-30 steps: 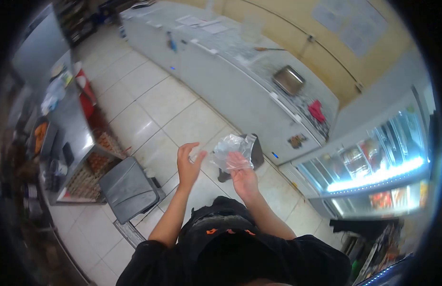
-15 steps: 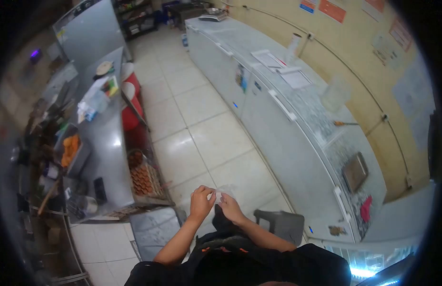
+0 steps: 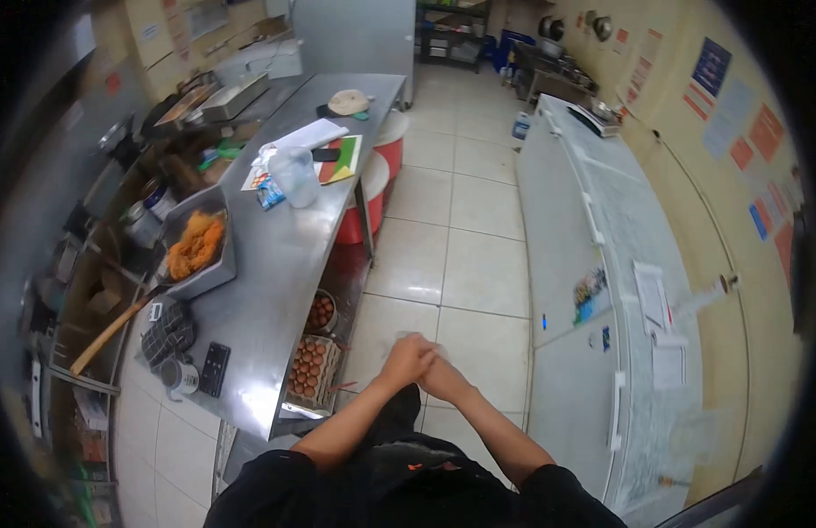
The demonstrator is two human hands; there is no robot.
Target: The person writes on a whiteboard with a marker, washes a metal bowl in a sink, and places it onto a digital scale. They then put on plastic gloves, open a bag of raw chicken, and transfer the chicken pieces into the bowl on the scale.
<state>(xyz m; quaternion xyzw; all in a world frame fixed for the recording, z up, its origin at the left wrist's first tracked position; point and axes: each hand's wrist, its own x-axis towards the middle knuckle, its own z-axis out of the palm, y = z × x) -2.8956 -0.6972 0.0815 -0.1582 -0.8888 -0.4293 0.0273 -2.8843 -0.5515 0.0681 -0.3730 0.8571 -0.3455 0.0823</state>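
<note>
Just below the middle of the frame, the left hand and right hand are meeting, fingers overlapping; whether they are gripping anything, I cannot tell. A thin, translucent plastic piece is showing at their upper edge. Hard tugging could be tearing it; a loose hold could be dropping it onto the floor.

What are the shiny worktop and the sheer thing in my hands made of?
The worktop looks like smooth metal, probably stainless steel, given its grey sheen and glare. The sheer thing may be clear plastic; only a translucent edge shows.
</note>
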